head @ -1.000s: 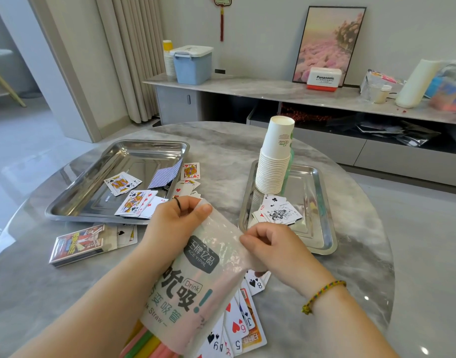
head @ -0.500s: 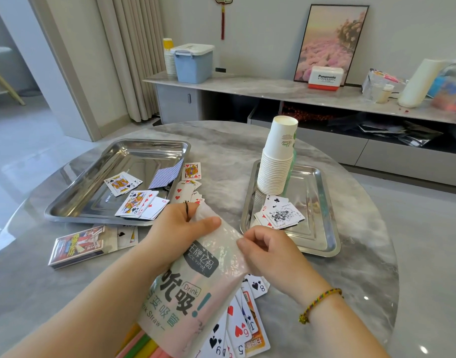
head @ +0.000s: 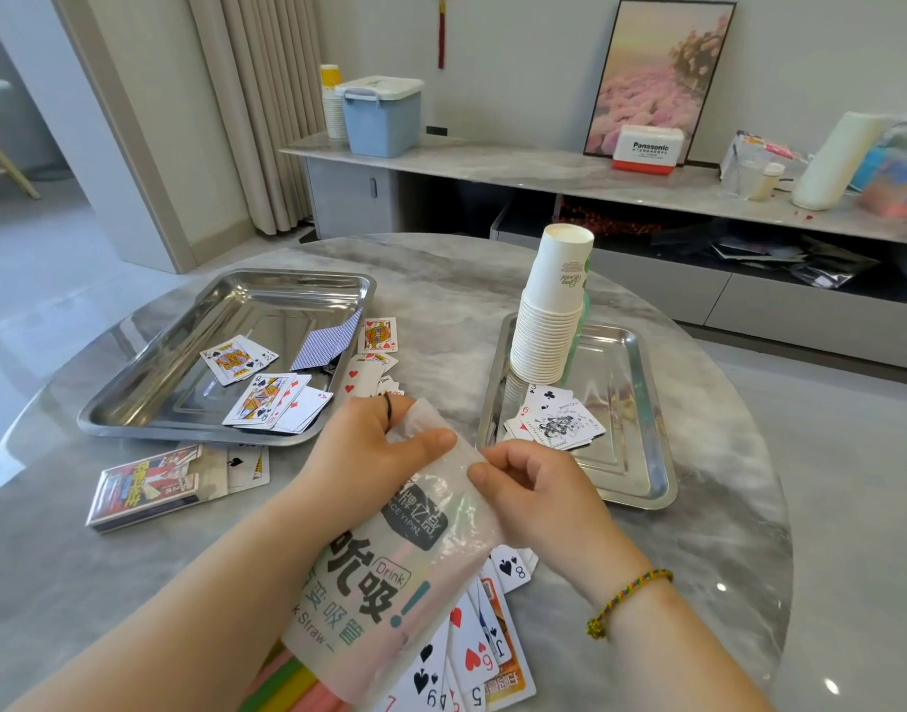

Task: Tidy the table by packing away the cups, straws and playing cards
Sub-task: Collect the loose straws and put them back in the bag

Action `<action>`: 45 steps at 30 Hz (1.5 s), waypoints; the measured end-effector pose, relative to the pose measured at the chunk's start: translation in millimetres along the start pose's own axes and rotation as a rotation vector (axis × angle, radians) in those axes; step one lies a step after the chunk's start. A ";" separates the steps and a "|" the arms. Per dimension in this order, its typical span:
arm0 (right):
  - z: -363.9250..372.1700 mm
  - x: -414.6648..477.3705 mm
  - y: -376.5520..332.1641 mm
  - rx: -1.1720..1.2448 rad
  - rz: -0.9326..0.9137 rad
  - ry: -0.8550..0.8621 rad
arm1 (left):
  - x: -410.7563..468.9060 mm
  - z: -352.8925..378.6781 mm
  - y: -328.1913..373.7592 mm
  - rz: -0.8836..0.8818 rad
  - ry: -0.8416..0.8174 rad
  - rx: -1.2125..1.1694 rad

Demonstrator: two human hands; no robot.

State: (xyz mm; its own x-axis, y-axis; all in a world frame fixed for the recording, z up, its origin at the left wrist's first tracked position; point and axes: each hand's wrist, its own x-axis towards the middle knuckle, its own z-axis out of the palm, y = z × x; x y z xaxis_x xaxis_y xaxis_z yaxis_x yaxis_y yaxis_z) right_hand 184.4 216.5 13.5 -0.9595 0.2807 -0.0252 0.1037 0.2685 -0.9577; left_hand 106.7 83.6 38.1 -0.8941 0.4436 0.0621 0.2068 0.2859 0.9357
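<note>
My left hand and my right hand both pinch the top end of a translucent straw bag printed "Drink Straw". Coloured straws show inside its lower end. A fan of playing cards lies on the table under the bag. A tall stack of white paper cups stands in the right steel tray beside a small pile of cards. More cards lie in the left steel tray and past its right edge. A card box rests at front left.
The round marble table ends close on the right and front. Behind it runs a low sideboard with a blue lidded bin, a framed picture and a white Panasonic box.
Both hands have shifted slightly along the top of the straw bag, my left thumb pressing further across it. The view has tilted a little; cups, trays and cards stay put.
</note>
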 end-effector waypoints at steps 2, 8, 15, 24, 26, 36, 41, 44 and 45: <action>-0.8 -0.5 1.9 -0.050 0.042 -0.021 | 0.8 -2.0 -2.4 -0.019 0.008 -0.018; 11.1 -2.7 -0.7 -0.161 -0.112 0.066 | 3.8 -7.9 -7.6 -0.045 0.027 -0.053; -10.2 -3.8 -3.6 -0.001 0.077 -0.098 | 7.7 -9.9 -14.4 -0.167 0.022 -0.235; -15.8 -2.1 -6.7 0.150 0.087 -0.118 | 14.3 -7.5 -16.3 -0.223 0.024 -0.438; -18.4 -2.0 -7.3 0.175 0.096 -0.129 | 15.9 -7.1 -17.5 -0.237 0.049 -0.492; -20.7 -1.6 -5.0 0.206 0.088 -0.101 | 14.2 -5.5 -19.4 -0.256 0.027 -0.547; -17.7 -0.2 -4.0 0.138 0.030 -0.061 | 6.0 7.0 -16.8 -0.182 -0.072 -0.390; -15.7 -0.1 -0.5 0.088 0.044 -0.015 | 3.1 13.9 -14.8 -0.150 -0.089 -0.332; -14.6 0.3 0.6 0.073 0.031 0.003 | 3.1 14.7 -13.9 -0.144 -0.088 -0.326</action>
State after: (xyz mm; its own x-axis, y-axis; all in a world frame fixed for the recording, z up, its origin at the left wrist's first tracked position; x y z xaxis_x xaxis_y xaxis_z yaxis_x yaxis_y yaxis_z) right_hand 188.0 230.2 17.1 -0.9553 0.2905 -0.0547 0.1140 0.1913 -0.9749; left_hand 106.8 93.5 20.2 -0.8644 0.4937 -0.0954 -0.0690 0.0714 0.9951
